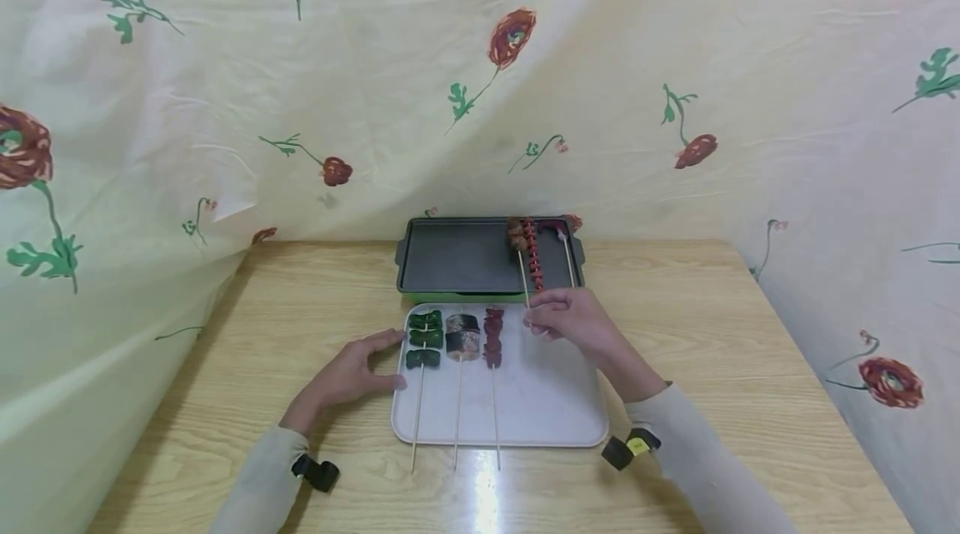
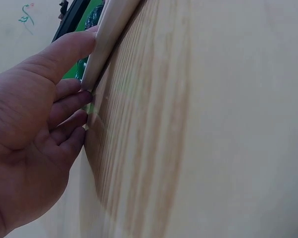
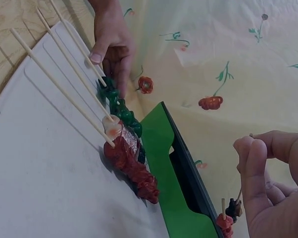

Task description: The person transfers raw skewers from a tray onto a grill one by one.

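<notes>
Head view: we see the left hand point(image 1: 352, 376) flat on the table point(image 1: 750, 367), fingers straight, fingertips touching the left edge of the white tray point(image 1: 555, 409); it holds nothing. The right hand point(image 1: 573, 321) pinches the lower end of a skewer point(image 1: 522, 267) whose food end lies on the dark griddle point(image 1: 457, 255) behind the tray. Two more skewers, a red one point(image 1: 534, 255) and one at the far right point(image 1: 564, 247), lie beside it on the griddle. On the tray, left to right: a green skewer point(image 1: 423, 338), a fish skewer point(image 1: 462, 336), a dark red skewer point(image 1: 492, 336), sticks pointing toward us.

Left wrist view: left hand point(image 2: 35, 129) relaxed, thumb and fingertips against the tray rim point(image 2: 107, 39); wood table point(image 2: 198, 129) fills the rest.

Right wrist view: right hand point(image 3: 273, 183) with thumb and forefinger closed on the thin skewer stick point(image 3: 240, 191). Green griddle edge point(image 3: 164, 168) sits just past the tray point(image 3: 40, 173). Left hand point(image 3: 112, 42) is visible at the tray's far edge, next to the green skewer point(image 3: 119, 106).
</notes>
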The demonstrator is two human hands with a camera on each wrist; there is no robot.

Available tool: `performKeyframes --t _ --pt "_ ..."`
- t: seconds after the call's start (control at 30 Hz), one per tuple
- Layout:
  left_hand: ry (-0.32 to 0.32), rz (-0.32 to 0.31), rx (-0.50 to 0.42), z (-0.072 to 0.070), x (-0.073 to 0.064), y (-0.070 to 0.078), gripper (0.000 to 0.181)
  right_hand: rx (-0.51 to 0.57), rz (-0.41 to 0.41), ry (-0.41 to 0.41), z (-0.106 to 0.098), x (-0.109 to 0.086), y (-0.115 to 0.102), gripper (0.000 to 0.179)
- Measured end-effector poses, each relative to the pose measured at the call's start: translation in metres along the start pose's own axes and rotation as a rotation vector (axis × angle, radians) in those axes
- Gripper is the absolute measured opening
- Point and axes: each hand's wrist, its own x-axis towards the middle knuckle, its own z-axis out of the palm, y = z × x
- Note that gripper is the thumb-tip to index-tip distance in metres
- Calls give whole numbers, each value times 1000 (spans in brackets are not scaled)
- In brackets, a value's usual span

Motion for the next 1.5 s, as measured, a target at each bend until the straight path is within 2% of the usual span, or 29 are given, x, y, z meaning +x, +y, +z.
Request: performKeyframes --t 0.37,0.5,0.7,0.87,0.97,1.2,1.5 --pt "9 3 16 1 0 0 82 55 14 6 3 8 4 34" --pt "9 0 15 1 0 0 83 14 -1 39 5 6 4 34" --pt "13 -3 15 1 -1 0 83 -84 -5 103 11 -2 4 39" --pt "17 2 20 1 -1 -1 83 -115 13 120 17 -10 2 43" --pt "17 8 17 2 -1 -1 84 -96 20 110 21 -17 3 45" --pt "15 20 14 1 -1 -1 84 -15 -27 94 31 -29 11 46" --pt "10 17 13 2 0 -1 84 -20 -27 77 40 -40 19 48"
